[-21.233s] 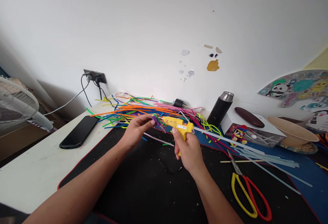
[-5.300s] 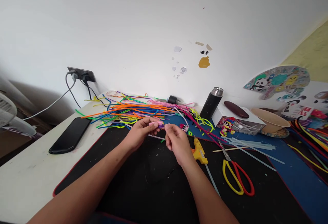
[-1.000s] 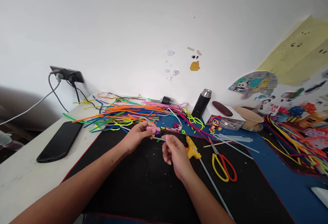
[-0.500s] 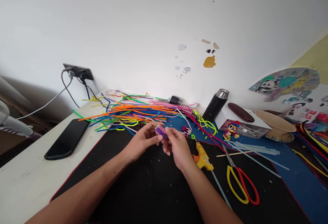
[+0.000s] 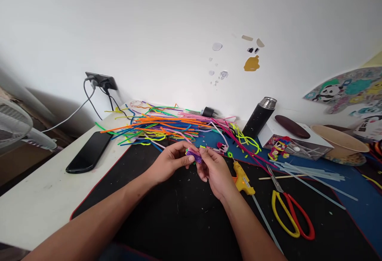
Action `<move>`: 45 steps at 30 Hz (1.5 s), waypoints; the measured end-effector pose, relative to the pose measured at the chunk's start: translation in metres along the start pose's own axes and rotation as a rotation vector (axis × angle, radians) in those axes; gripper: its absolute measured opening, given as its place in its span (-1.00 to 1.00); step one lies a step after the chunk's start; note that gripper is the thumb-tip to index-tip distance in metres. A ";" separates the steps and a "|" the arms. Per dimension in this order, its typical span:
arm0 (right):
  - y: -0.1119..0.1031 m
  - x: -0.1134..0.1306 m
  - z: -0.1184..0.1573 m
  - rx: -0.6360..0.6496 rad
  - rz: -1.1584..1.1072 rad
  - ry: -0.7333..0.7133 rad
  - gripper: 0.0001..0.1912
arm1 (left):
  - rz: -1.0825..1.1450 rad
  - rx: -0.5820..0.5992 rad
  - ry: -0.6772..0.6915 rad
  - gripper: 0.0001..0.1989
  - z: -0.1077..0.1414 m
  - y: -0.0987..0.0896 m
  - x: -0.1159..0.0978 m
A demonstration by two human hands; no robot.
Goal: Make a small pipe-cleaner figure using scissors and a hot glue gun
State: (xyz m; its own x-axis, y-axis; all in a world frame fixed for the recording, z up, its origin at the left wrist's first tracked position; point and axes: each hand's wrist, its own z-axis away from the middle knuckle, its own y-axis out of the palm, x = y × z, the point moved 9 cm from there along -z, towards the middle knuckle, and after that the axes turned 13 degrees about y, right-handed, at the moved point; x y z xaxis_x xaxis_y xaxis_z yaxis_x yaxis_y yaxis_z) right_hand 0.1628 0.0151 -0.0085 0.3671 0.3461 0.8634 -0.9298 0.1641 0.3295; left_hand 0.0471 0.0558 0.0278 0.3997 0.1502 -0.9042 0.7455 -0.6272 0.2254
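Over the black mat (image 5: 167,213), my left hand (image 5: 171,161) pinches a small purple fuzzy piece (image 5: 195,156) between thumb and fingers. My right hand (image 5: 215,170) closes on the same piece from the other side, so the fingers partly cover it. Bits of pink, green and yellow show at its top edge. Just right of my right hand lies a yellow glue gun (image 5: 242,178) with a glue stick in its back end. Behind the hands is a pile of colourful pipe cleaners (image 5: 167,123).
Scissors (image 5: 279,189) with yellow and red handles lie right of the glue gun, near clear glue sticks (image 5: 316,172). A small figure (image 5: 279,148), a black flask (image 5: 259,118) and a white box (image 5: 316,141) stand behind. A phone (image 5: 89,152) lies on the left.
The view has shifted, so the table's things appear further right, and more of the fan shows at the left. Both hands still hold the purple piece, which is turned slightly.
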 end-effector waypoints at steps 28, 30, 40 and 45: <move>0.018 0.020 0.020 -0.156 0.914 -0.364 -0.68 | 0.108 -0.089 -0.006 -0.70 -0.005 -0.024 0.021; 0.017 0.020 0.020 -0.170 0.927 -0.369 -0.64 | 0.108 -0.084 -0.004 -0.70 -0.005 -0.024 0.022; 0.014 0.022 0.018 -0.154 0.875 -0.382 -0.62 | 0.115 -0.007 -0.012 -0.71 -0.004 -0.017 0.019; 0.014 0.023 0.019 -0.162 0.888 -0.372 -0.62 | 0.169 -0.021 -0.035 -0.72 -0.004 -0.017 0.023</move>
State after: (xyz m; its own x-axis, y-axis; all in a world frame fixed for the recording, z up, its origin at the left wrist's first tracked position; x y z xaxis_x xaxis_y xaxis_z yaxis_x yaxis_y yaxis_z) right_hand 0.1572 0.0076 0.0229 -0.5234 0.0961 0.8466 -0.8384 0.1193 -0.5319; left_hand 0.0455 0.0726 0.0048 0.5020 0.0171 -0.8647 0.6806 -0.6248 0.3827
